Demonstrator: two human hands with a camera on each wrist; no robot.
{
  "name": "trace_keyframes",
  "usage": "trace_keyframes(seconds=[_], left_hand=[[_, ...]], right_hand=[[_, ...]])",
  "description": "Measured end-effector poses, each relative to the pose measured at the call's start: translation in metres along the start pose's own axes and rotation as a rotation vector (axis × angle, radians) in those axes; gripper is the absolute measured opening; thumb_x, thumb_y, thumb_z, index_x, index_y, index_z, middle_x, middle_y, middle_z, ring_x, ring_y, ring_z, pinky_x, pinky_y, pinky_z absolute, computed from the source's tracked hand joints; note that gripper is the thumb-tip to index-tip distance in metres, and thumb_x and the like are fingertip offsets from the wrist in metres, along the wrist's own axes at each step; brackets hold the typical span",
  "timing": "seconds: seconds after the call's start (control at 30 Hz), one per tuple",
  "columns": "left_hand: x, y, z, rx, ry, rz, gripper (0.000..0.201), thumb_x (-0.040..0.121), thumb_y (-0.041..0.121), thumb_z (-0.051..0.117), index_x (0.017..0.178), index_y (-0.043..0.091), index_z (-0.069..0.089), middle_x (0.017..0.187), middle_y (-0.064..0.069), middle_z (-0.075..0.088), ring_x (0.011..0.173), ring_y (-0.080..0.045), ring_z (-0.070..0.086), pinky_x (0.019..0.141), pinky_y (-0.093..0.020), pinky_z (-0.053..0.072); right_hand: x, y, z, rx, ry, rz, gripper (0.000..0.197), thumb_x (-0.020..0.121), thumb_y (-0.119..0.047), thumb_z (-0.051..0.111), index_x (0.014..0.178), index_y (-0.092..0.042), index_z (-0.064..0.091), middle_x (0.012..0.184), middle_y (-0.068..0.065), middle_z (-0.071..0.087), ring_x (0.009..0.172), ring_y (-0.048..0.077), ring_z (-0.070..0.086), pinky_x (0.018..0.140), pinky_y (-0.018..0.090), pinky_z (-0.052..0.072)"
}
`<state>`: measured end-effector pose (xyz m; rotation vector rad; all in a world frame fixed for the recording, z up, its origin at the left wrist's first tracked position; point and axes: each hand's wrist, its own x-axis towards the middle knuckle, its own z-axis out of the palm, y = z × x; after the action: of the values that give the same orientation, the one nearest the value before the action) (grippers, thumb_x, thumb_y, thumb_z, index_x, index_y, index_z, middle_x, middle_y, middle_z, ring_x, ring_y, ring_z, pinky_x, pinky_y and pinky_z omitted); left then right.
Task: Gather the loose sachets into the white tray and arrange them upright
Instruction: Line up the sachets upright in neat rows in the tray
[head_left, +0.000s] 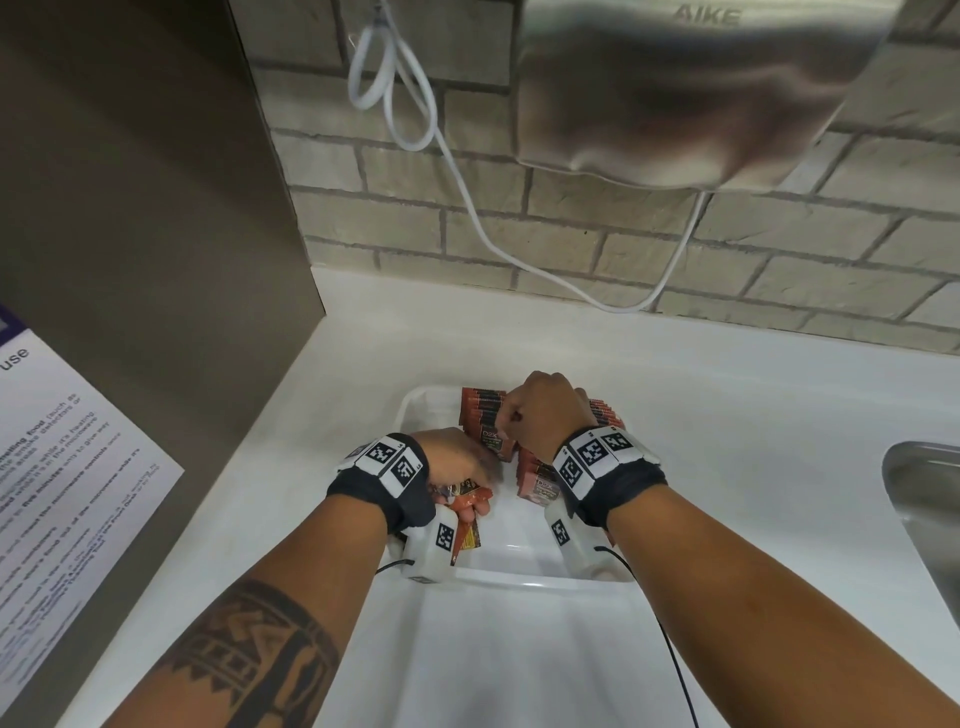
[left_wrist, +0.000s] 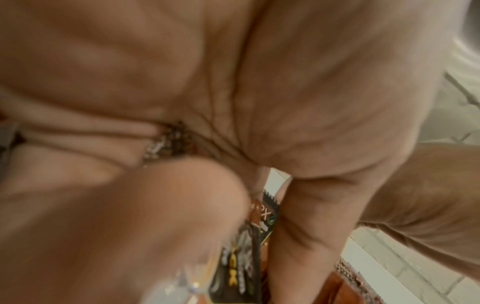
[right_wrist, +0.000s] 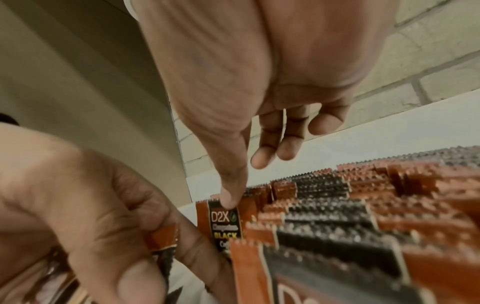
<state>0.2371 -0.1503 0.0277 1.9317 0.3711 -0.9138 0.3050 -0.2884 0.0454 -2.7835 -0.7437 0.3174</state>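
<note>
A white tray (head_left: 514, 525) sits on the white counter. Orange-and-black sachets (head_left: 483, 415) stand upright in rows along its far side; in the right wrist view the rows (right_wrist: 337, 205) fill the right. My right hand (head_left: 545, 410) hovers over the rows, its thumb (right_wrist: 228, 197) pinching the top of the front D2X sachet (right_wrist: 226, 224) while the other fingers curl loosely. My left hand (head_left: 457, 467) is at the tray's left side and grips a bundle of sachets (head_left: 467, 499), which also shows between its fingers (left_wrist: 241, 257).
A steel sink (head_left: 924, 519) lies at the right edge. A hand dryer (head_left: 675, 93) with a white cord (head_left: 467, 197) hangs on the brick wall above. A metal panel (head_left: 130, 260) with a printed notice (head_left: 62, 467) bounds the left.
</note>
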Motion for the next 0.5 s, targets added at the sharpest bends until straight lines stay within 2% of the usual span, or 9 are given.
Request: trace_keyframes(seconds=[0.13, 0.23, 0.37, 0.5], left_hand=[[0.0004, 0.0003, -0.0004, -0.025, -0.004, -0.001, 0.035, 0.099, 0.019, 0.058, 0.134, 0.015, 0.059, 0.102, -0.014, 0.076, 0.060, -0.013, 0.070, 0.039, -0.014, 0.042], [0.0002, -0.0005, 0.0003, -0.017, -0.004, 0.002, 0.036, 0.099, 0.019, 0.058, 0.135, 0.014, 0.058, 0.102, -0.014, 0.076, 0.062, -0.014, 0.070, 0.040, -0.015, 0.043], [-0.0005, -0.0002, 0.0001, -0.035, -0.003, 0.019, 0.037, 0.099, 0.014, 0.058, 0.135, 0.008, 0.058, 0.107, -0.020, 0.074, 0.058, -0.014, 0.070, 0.040, -0.017, 0.046], [-0.0025, 0.0008, -0.0001, -0.022, -0.008, 0.007, 0.038, 0.099, 0.017, 0.058, 0.136, 0.014, 0.057, 0.102, -0.013, 0.076, 0.063, -0.014, 0.071, 0.042, -0.016, 0.045]], right_hand=[[0.0024, 0.0025, 0.0021, 0.021, 0.003, -0.002, 0.028, 0.085, -0.019, 0.066, 0.063, -0.037, 0.066, 0.086, -0.014, 0.062, 0.094, 0.014, 0.058, 0.093, 0.038, 0.045], [0.0031, 0.0037, 0.0031, 0.033, 0.000, 0.006, 0.026, 0.084, -0.019, 0.066, 0.064, -0.036, 0.067, 0.085, -0.015, 0.062, 0.095, 0.013, 0.059, 0.094, 0.037, 0.043], [0.0029, 0.0039, 0.0018, 0.042, -0.003, -0.004, 0.022, 0.085, -0.020, 0.067, 0.070, -0.036, 0.067, 0.086, -0.015, 0.056, 0.098, 0.013, 0.058, 0.095, 0.037, 0.042], [0.0010, 0.0051, -0.0009, 0.082, 0.006, 0.004, 0.017, 0.083, -0.021, 0.071, 0.073, -0.035, 0.068, 0.092, -0.012, 0.058, 0.100, 0.014, 0.059, 0.095, 0.035, 0.039]])
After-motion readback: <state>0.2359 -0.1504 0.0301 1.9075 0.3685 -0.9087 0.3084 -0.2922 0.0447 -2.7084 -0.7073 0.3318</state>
